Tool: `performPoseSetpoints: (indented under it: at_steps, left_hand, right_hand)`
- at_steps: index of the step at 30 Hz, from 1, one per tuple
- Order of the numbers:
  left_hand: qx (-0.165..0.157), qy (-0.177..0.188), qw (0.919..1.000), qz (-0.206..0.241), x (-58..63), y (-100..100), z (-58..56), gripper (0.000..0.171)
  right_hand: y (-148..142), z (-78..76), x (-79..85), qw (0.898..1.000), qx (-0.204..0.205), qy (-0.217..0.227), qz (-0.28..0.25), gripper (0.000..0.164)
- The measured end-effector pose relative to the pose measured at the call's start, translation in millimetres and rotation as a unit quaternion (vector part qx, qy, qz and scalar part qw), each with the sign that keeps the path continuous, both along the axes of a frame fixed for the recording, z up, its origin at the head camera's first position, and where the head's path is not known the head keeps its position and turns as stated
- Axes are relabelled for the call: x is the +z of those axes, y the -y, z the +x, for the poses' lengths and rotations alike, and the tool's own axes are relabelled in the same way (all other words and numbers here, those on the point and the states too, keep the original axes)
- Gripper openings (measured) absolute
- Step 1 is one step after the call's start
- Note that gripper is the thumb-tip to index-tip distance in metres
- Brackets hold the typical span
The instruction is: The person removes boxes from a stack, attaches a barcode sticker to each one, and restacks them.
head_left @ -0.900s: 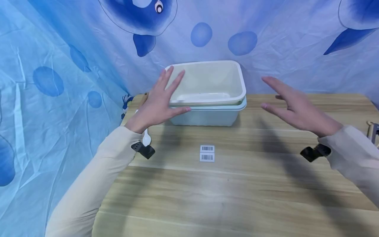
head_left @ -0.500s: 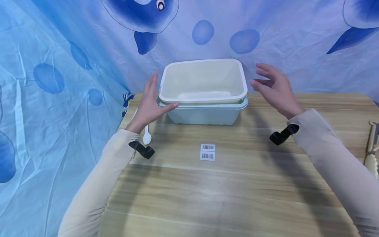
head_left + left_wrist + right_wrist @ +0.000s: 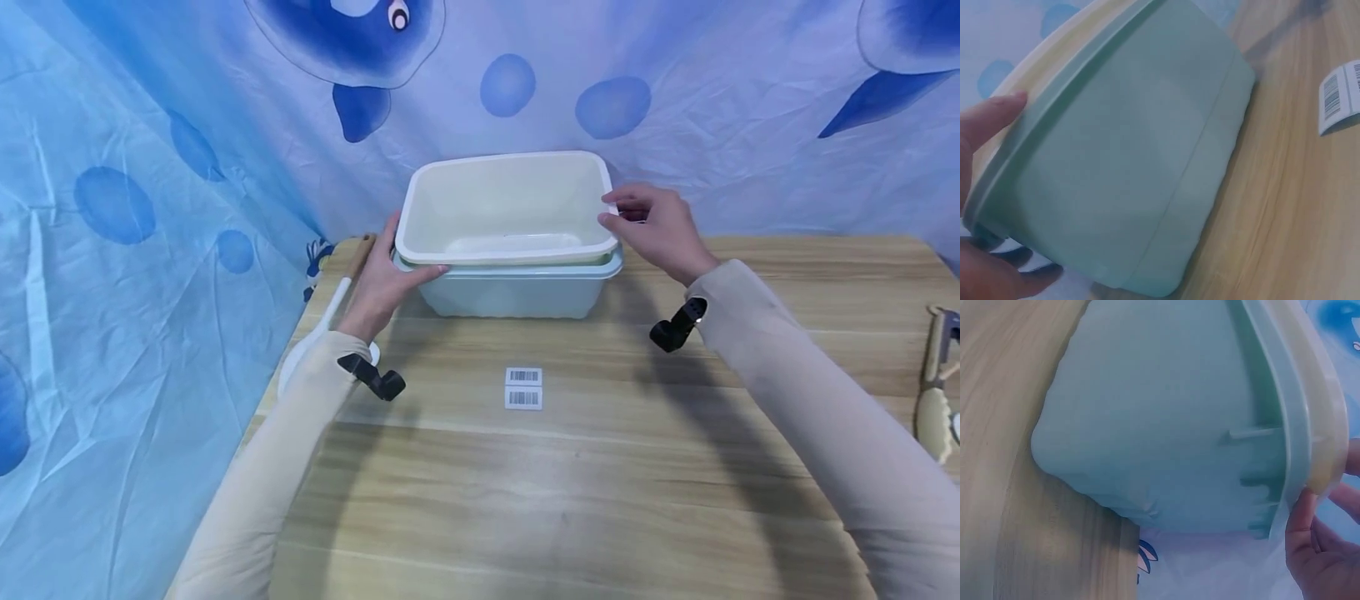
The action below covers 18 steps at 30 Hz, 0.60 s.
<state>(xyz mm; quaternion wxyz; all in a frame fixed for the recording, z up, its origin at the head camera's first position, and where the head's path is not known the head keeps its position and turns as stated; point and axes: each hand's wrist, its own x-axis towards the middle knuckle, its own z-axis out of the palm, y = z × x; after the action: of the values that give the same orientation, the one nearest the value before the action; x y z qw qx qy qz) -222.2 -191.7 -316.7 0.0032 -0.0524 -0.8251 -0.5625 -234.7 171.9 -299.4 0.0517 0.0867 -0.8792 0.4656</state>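
Rear approach blocked: the curtain point(image 3: 540, 50) hangs close behind the white tub point(image 3: 510, 200), leaving you the open top from above, or the front, across the bare tabletop point(image 3: 637, 500). The green tub point(image 3: 517, 296) surrounds its lower part; at the right end you have only a narrow slot between rims. Your left fingers point(image 3: 388, 236) occupy the left corner, with a long-handled spoon point(image 3: 335, 302) lying just outside them. Your right fingers point(image 3: 630, 191) take up the right rim; past them, wide room until the utensils point(image 3: 933, 417) at far right. Barcode labels point(image 3: 522, 388) in front lie flat, passable overhead.
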Motion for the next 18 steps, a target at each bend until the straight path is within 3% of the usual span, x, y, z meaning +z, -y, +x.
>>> performPoseSetpoints:
  at_steps: [3, 11, 18]
  left_hand:
    - [0.007, -0.01, 0.9999, 0.002, -10.2, 4.4, -3.6, 0.098]
    - [0.005, -0.018, 0.9998, 0.007, -18.5, 12.7, -0.6, 0.09]
    - [0.011, -0.02, 0.9996, 0.014, -21.9, 10.6, -3.7, 0.088]
  right_hand:
    - [3.3, -2.3, -0.8, 1.0, -0.001, 0.003, 0.004, 0.04]
    - [9.0, -9.1, 5.5, 0.999, 0.001, 0.039, -0.004, 0.037]
    - [9.4, -13.4, 11.3, 0.991, -0.018, 0.093, -0.091, 0.026]
